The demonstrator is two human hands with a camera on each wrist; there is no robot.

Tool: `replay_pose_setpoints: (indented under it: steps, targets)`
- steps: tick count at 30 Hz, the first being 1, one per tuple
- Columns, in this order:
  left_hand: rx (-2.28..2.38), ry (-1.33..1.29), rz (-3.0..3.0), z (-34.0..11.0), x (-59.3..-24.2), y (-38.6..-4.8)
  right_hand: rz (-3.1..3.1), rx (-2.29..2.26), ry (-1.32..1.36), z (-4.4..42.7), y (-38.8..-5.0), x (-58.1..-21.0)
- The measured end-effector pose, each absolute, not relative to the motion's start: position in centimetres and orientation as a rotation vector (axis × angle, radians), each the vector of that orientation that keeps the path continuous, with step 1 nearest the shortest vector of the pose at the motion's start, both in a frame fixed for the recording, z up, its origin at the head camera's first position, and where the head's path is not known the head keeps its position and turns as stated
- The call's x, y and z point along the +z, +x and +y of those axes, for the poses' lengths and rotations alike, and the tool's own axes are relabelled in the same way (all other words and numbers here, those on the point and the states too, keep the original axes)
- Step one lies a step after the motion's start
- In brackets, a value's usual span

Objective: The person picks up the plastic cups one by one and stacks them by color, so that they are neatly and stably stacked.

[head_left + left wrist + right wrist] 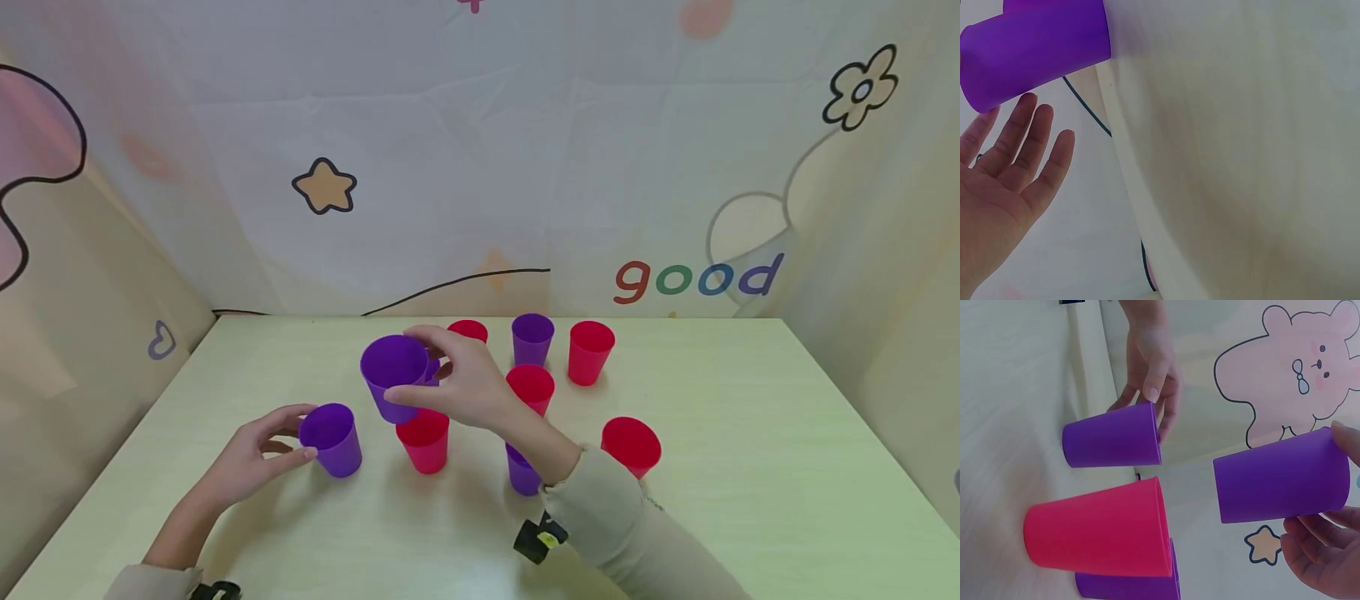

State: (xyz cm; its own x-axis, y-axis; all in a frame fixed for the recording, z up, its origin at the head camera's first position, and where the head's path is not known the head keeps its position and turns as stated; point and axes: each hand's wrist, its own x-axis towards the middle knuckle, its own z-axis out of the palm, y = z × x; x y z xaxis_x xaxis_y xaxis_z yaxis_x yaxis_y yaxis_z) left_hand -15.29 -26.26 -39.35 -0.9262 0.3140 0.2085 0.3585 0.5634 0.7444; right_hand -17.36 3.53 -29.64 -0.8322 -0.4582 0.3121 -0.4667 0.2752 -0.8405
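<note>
My right hand [457,383] holds a purple cup [390,379] upright above the table, thumb on the near side and fingers on the far side. Beneath it a red cup [425,448] stands on the table, partly covered by the held cup. Another purple cup [341,450] stands to the left, the thumb and fingertips of my left hand [255,458] at its left edge. In the left wrist view, the other fingers of that hand [1007,165] spread loosely below the cup [1041,53]. The right wrist view shows the lifted cup [1279,481] off the surface.
Past my right hand stand a purple cup [532,337] and red cups [590,354], [528,387], [468,329]. My right forearm partly hides a purple cup [522,475]; a red cup [632,446] stands beside the sleeve. A printed curtain [450,183] hangs behind the table [750,467].
</note>
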Motion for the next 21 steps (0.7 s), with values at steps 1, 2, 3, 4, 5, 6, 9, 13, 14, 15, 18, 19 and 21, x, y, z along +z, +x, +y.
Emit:
replay_pose_setpoints:
  steps: [1, 2, 3, 4, 5, 6, 9, 13, 14, 15, 18, 19, 21]
  targets:
    - [-1.316, -0.585, -2.732, -26.3, -39.4, -15.3, -2.500, 1.661, 0.911, 3.3, -17.4, -29.7]
    - [-1.314, -0.581, -2.734, -26.3, -39.4, -15.3, -2.497, 1.669, 0.913, 3.1, -17.4, -29.7]
    - [-1.310, -0.577, -2.738, -26.3, -39.4, -15.3, -2.498, 1.674, 0.914, 2.9, -17.4, -29.8]
    - [-1.301, -0.579, -2.740, -26.3, -39.4, -15.3, -2.498, 1.680, 0.919, 2.6, -17.4, -29.8]
    - [-1.297, -0.574, -2.742, -26.3, -39.4, -15.4, -2.500, 1.687, 0.922, 2.4, -17.4, -29.8]
    - [-1.295, -0.569, -2.744, -26.3, -39.4, -15.4, -2.501, 1.690, 0.929, 2.1, -17.4, -29.8]
    - [-1.280, -0.569, -2.751, -26.4, -39.4, -15.4, -2.506, 1.688, 0.955, 1.3, -17.5, -29.8]
    - [-1.284, -0.571, -2.758, -26.5, -39.4, -15.5, -2.494, 1.657, 1.003, 0.3, -17.8, -30.0]
    - [-1.286, -0.574, -2.760, -26.5, -39.4, -15.5, -2.494, 1.642, 1.013, 0.1, -17.8, -30.0]
    - [-1.287, -0.576, -2.761, -26.5, -39.4, -15.5, -2.496, 1.632, 1.020, -0.2, -17.9, -30.0]
    - [-1.290, -0.572, -2.765, -26.4, -39.4, -15.5, -2.520, 1.602, 1.026, -0.7, -18.0, -30.0]
    - [-1.289, -0.572, -2.766, -26.4, -39.4, -15.4, -2.533, 1.596, 1.023, -0.9, -18.0, -30.0]
    - [-1.290, -0.565, -2.770, -26.3, -39.2, -15.3, -2.556, 1.593, 1.022, -1.1, -17.9, -29.9]
